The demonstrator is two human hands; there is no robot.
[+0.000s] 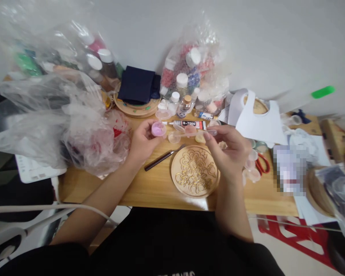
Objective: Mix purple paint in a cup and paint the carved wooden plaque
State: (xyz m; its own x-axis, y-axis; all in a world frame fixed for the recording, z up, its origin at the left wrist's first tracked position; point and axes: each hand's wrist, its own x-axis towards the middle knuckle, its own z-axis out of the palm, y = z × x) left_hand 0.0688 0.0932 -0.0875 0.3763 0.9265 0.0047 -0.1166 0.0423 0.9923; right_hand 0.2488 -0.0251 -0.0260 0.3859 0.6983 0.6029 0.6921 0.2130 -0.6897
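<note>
Cup (pixel 159 129): prob. light, tippy

Held in L hand (pixel 143 141), pinched at sides, up & left of disc (pixel 189 186). In R hand (pixel 231 147), also pinched: spoon (pixel 191 134). Prob. thin plastic, v. light, bit flexy, easily spilt; best taken round sides, kept level, w/o hard squeeze.

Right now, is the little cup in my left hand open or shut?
Open. The cup in your left hand has no lid over its top, and purple stuff shows inside.
</note>
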